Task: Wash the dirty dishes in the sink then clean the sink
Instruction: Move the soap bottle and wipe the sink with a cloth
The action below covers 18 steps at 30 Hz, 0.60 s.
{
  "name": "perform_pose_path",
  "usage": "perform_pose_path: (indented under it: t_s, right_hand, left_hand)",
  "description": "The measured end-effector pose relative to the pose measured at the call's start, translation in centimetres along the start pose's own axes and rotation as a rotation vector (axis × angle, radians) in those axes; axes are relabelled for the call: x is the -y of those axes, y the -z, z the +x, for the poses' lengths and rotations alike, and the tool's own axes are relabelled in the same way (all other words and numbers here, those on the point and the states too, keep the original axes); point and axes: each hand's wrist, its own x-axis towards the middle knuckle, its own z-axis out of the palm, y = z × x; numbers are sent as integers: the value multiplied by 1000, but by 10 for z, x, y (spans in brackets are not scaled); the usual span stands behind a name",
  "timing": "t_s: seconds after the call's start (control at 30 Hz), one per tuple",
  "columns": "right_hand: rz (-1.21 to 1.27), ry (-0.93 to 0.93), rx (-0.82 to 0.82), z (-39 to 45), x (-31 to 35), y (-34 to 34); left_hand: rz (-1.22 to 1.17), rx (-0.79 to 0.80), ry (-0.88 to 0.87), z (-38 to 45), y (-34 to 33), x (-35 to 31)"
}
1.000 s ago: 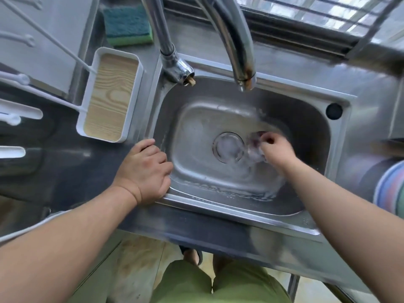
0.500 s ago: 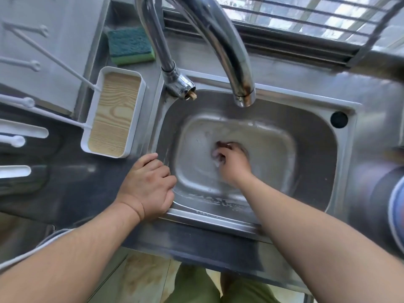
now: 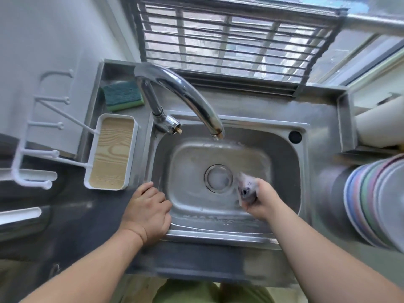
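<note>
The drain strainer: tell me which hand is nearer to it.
Right. The right hand, gripping a blurred cloth-like wad, is in the basin just right of the drain strainer. The left hand rests on the sink's front-left rim, farther off.

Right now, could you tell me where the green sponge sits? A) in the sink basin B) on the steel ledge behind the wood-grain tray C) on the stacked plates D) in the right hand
B: the green sponge lies on the steel ledge, behind the wood-grain tray, left of the faucet.

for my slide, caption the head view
Right hand scrubs the sink with a cloth; left hand rests on its rim.
</note>
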Motion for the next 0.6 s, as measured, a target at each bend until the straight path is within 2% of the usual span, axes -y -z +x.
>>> perform_pose_path:
  t_s: [0.1, 0.17, 0.23, 0.27, 0.3, 0.37, 0.43, 0.5, 0.6]
  right_hand:
    - [-53, 93, 160, -31, 1, -13]
    - [-46, 124, 220, -44, 2, -22]
    - [-12, 120, 234, -51, 1, -26]
    - [12, 116, 236, -53, 0, -28]
    - [37, 110, 236, -55, -1, -29]
    - [65, 109, 211, -54, -1, -32]
    - [56, 120, 203, -51, 0, -33]
    - [62, 111, 186, -47, 3, -36]
    - [101, 109, 204, -40, 9, -38]
  left_hand:
    - [78, 95, 13, -2, 6, -2]
    - [104, 264, 52, 5, 12, -8]
    - [-14, 398, 208, 28, 22, -19]
    - [-189, 356, 332, 44, 28, -25]
    - [-464, 258, 492, 62, 35, -32]
    - [-1150, 83, 798, 101, 47, -37]
    - [-1667, -94, 983, 134, 56, -34]
    - [-1943, -233, 1086, 156, 61, -26]
    - [-2005, -337, 1178, 174, 58, -20]
